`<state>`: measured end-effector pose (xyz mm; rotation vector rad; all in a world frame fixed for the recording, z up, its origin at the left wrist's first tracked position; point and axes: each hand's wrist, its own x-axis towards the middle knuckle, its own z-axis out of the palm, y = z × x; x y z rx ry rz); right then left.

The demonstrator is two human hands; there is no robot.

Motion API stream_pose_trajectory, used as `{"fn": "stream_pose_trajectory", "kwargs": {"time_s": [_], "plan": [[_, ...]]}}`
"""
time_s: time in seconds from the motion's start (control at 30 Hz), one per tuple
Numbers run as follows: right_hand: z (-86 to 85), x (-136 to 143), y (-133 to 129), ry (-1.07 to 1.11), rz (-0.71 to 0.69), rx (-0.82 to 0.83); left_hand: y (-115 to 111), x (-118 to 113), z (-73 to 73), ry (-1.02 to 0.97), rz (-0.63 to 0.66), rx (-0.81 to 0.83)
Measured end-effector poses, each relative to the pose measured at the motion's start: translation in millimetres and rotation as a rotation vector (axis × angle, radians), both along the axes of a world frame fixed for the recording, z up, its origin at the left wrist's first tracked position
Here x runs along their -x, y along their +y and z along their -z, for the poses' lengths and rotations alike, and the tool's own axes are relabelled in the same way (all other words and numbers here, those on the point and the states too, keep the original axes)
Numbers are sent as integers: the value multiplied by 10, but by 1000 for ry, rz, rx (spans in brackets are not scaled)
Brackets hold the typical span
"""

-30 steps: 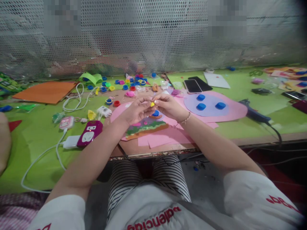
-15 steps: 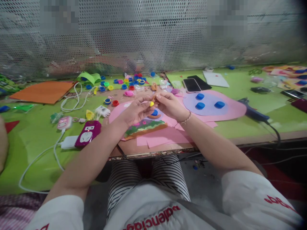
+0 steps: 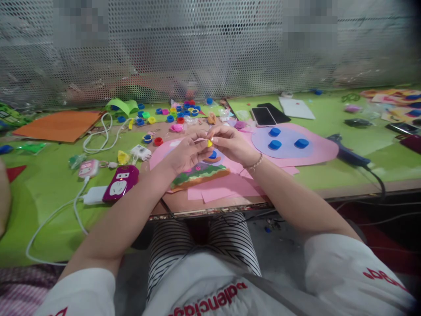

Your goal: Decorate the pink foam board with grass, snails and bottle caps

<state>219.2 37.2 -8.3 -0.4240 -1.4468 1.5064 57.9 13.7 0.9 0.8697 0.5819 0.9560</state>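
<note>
Bimanual handling of a small yellow piece point(image 3: 209, 143), shown above the decorated pink card point(image 3: 157, 160), which serves as the landmark. The piece is pinched between the thumb and fingertips of the left hand point(image 3: 187, 154). The thumb and forefinger of the right hand point(image 3: 232, 145) are drawn close together at its upper edge; whether anything is clasped between them cannot be told. The piece is held clear of the card, presumably so that it can be worked from both sides without the surface being disturbed. Loose plastic caps point(image 3: 170, 118) are scattered beyond the card, probably to be within reach. To the card's right, three blue caps point(image 3: 275, 145) are set well apart on a lilac oval point(image 3: 289, 152), seemingly by design. Farther right of the card, a corded tool point(image 3: 350, 153) is laid down, perhaps to leave both hands free.
</note>
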Motion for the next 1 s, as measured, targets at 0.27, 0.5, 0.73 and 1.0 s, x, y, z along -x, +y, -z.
{"fn": "stream_pose_trajectory", "kwargs": {"time_s": [0.27, 0.5, 0.73, 1.0], "plan": [[-3, 1, -12, -29, 41, -11, 19, -7, 22, 8, -1, -44], [13, -36, 24, -33, -62, 35, 74, -15, 123, 108, -91, -201], [54, -37, 89, -9, 7, 143, 152, -7, 244, 407, -447, -676], [117, -49, 115, -106, 92, 23, 157, 4, 211, 529, -540, -727]]}}
